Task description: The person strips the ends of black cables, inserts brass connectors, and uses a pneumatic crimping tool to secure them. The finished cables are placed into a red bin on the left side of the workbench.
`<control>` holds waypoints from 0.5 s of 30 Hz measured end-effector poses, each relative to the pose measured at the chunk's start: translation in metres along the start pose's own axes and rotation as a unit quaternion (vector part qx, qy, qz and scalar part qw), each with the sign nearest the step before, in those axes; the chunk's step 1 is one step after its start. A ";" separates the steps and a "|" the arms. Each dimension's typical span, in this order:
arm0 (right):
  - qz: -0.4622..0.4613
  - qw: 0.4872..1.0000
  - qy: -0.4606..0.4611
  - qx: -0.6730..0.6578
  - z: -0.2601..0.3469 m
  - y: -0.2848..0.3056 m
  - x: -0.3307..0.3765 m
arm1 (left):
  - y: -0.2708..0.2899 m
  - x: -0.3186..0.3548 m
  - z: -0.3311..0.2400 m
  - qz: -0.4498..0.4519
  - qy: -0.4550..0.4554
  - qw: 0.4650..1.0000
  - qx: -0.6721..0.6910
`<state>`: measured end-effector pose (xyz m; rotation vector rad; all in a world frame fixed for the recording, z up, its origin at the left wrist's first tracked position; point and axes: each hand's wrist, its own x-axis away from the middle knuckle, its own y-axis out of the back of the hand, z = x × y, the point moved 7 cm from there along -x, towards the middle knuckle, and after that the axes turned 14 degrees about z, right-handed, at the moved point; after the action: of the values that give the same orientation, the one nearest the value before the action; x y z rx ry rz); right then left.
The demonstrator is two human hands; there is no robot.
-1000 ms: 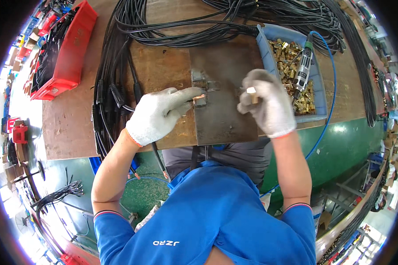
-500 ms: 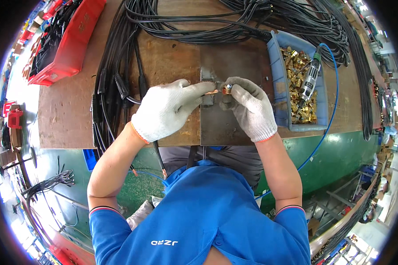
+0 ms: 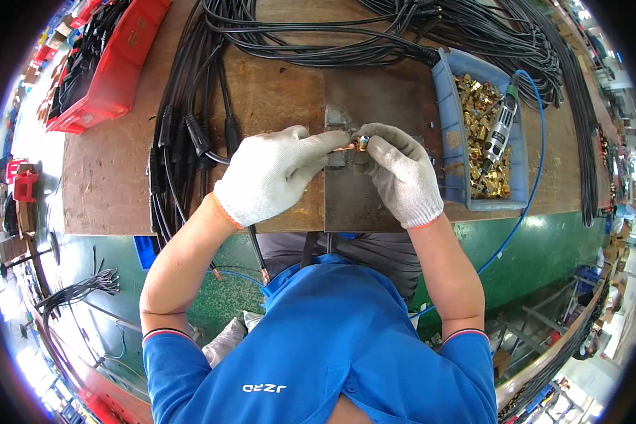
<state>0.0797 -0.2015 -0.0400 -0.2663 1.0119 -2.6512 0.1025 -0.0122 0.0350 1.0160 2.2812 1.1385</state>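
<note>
My left hand, in a white knitted glove, is closed on a black cable; most of what lies inside the grip is hidden. A bare copper wire end pokes out past my left fingertips, pointing right. Between the thumb and fingers of my gloved right hand is a small brass-coloured metal fitting. The copper end meets the fitting's left side; how far it reaches in I cannot tell. Both hands are held above a dark metal plate on the wooden table.
A blue bin of brass fittings stands at right, with an air tool on a blue hose lying over it. Black cables cover the table's back and left. A red bin sits far left.
The copper end and the brass fitting have come together, closing the small gap between them. Both hands keep their grip, and the view has shifted slightly.
</note>
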 end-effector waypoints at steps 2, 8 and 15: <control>0.007 1.000 0.000 -0.014 -0.003 0.000 -0.001 | -0.001 0.000 0.001 0.007 0.006 1.000 0.008; 0.029 0.999 -0.009 -0.032 -0.005 -0.002 0.000 | -0.004 0.001 0.003 0.011 0.013 1.000 0.011; -0.019 0.998 -0.029 0.053 -0.005 0.001 0.002 | -0.006 0.001 0.000 0.024 0.026 0.998 -0.049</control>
<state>0.0764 -0.1999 -0.0441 -0.3402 0.8519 -2.7032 0.0996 -0.0138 0.0298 1.0192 2.2266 1.2978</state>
